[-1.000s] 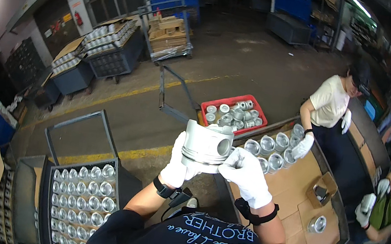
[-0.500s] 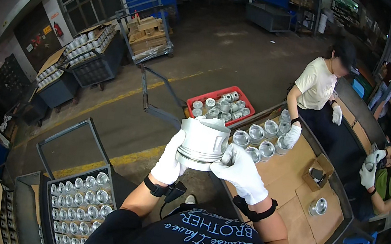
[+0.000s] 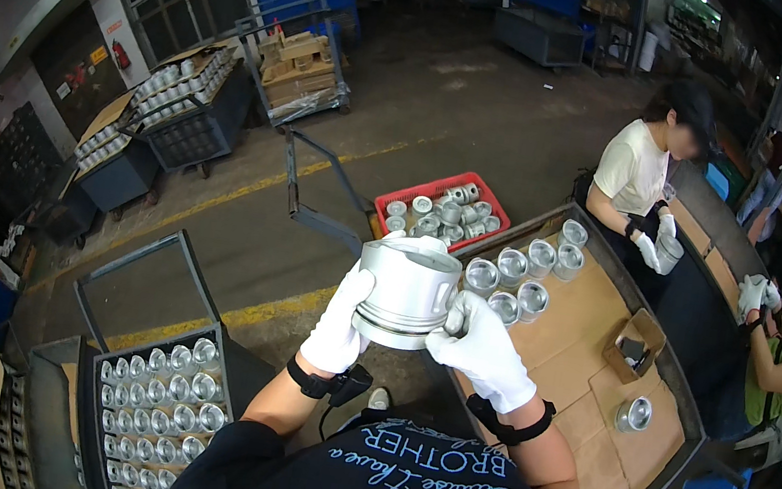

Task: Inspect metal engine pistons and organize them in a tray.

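A silvery engine piston (image 3: 405, 287) is held up in front of me, its ring grooves toward the lower side. My left hand (image 3: 340, 313), in a white glove, wraps round its left side, with some fingers behind the piston. My right hand (image 3: 487, 348), also gloved, pinches at the grooved band on the piston's lower right edge; whether a ring is between those fingertips I cannot make out. Several pistons (image 3: 512, 266) stand on the cardboard-covered bench (image 3: 576, 358) to the right, and a lone piston (image 3: 634, 413) sits nearer its outer edge.
Beyond my hands is a red basket (image 3: 379, 210) of jumbled pistons. A small cardboard box (image 3: 619, 357) rests on the bench. At lower left, a metal cart (image 3: 229, 347) holds rows of pistons. A co-worker (image 3: 629, 174) across the bench holds a piston; another person (image 3: 777, 368) sits at right.
The co-worker has lifted a piston off the bench and drawn it back to their body. My piston has tilted slightly and sits a little lower; both my hands stay on it.
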